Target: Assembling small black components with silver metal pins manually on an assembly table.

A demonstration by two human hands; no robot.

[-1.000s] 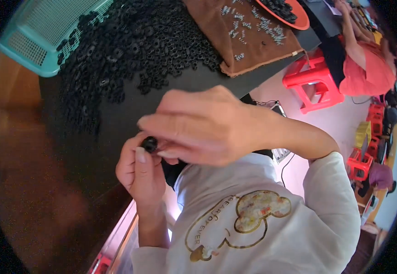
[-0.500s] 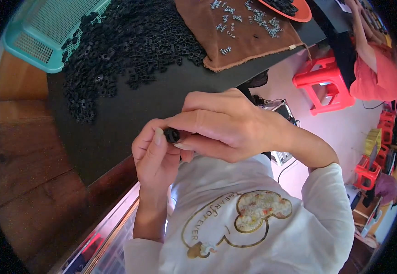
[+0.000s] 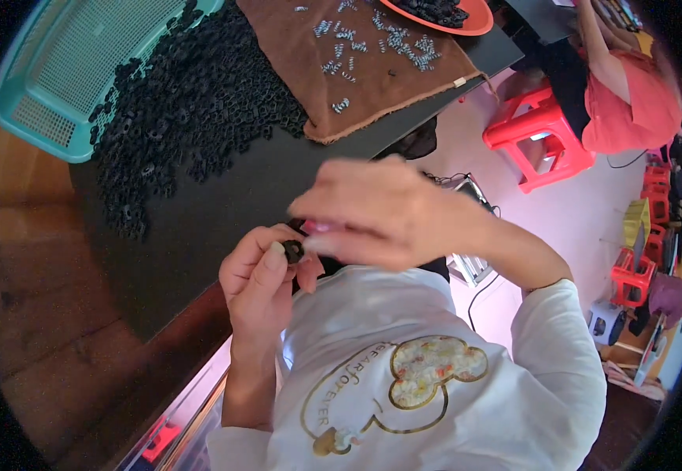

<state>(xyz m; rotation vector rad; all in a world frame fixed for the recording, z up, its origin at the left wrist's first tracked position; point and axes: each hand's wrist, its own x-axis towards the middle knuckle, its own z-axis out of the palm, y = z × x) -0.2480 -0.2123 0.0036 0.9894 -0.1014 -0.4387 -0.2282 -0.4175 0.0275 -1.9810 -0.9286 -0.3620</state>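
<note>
My left hand (image 3: 259, 276) pinches a small black plastic part (image 3: 292, 251) between thumb and fingers, with a round opening showing at its end. Close beside it on the right is my right hand (image 3: 368, 212), smeared by motion. Its fingertips are near the part; whether they grip anything is hidden by the blur. Beyond my hands, a large heap of small black plastic parts (image 3: 192, 102) spreads over the dark table (image 3: 200, 235). Several small metal coil springs (image 3: 404, 47) lie scattered on a brown cloth (image 3: 278, 23) at the far side.
A teal mesh basket (image 3: 39, 122) stands at the far left, partly under the heap. An orange dish (image 3: 478, 20) of black pieces sits at the cloth's far corner. To the right, a person in a red top (image 3: 631, 102) is by a red stool (image 3: 541, 137).
My right hand has drawn slightly away from the black part and is now blurred. My left hand still holds the part. The view has shifted, moving the table items left.
</note>
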